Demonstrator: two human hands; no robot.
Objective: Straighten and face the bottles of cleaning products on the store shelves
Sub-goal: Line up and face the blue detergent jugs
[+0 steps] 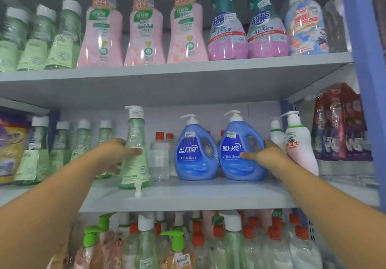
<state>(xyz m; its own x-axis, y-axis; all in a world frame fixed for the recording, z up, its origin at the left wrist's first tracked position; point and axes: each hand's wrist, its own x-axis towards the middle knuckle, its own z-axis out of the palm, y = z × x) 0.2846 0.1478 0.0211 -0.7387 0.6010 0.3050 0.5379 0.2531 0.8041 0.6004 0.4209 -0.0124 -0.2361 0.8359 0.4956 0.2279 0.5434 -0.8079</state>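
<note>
Head view, looking up at three store shelves full of bottles. On the middle shelf point(188, 195): left hand point(117, 154) wrapped around a tall green pump bottle point(134, 149), thumb across the front, fingers behind. Green bottle upright, near the front edge, well out in front of the row of green bottles point(60, 149) to the left. Right hand point(265, 154) holding the right blue jug point(242, 149) from its right side, thumb on the label, fingers curled round the handle side. Left blue jug point(196, 149) just beside it, touching or nearly so, both labels facing out. Clear bottles with red caps point(159, 156) behind, between the green bottle and the blue jugs. White and pink pump bottle point(298, 145) just right of the right hand, leaning a little. Up top: pink bottles point(144, 32) in a row, labels facing out. Down below: many bottles with red caps and green pumps point(177, 239), packed close.
</note>
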